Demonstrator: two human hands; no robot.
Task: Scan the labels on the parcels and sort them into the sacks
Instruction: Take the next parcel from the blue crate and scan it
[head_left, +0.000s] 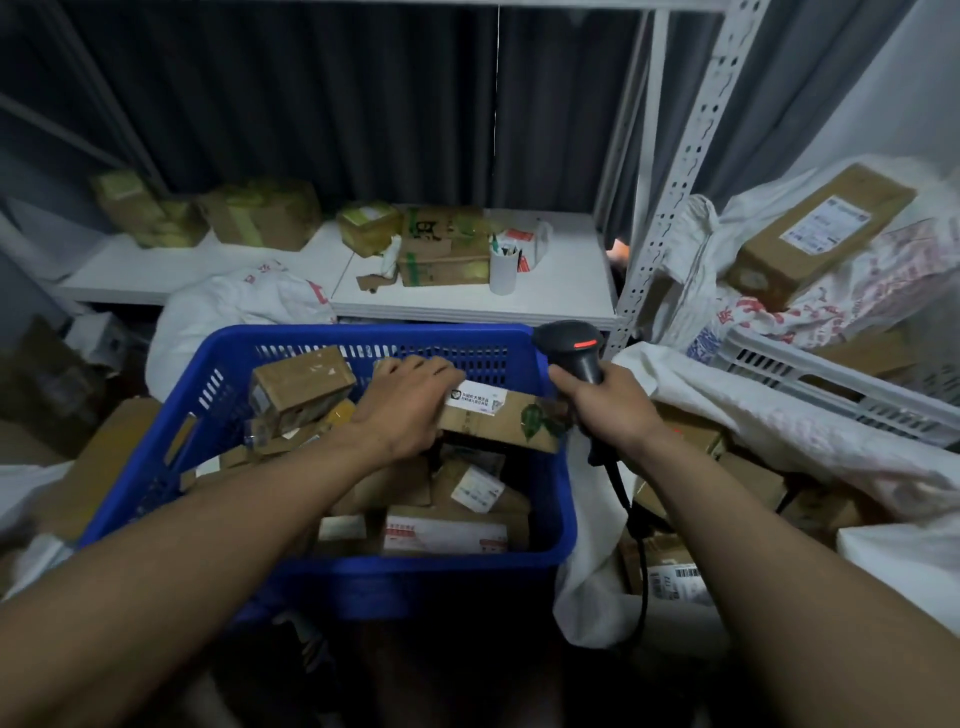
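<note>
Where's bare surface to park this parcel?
White shelf: bare right of the white cup, and on its left part in front of the yellow-taped cartons. The blue crate, where the left hand grips the labelled carton, is packed; the sack right of it holds cartons too.

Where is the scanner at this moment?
In the head view, right of centre: the right hand grips the scanner just outside the blue crate's far right corner, beside the parcel the left hand holds.
</note>
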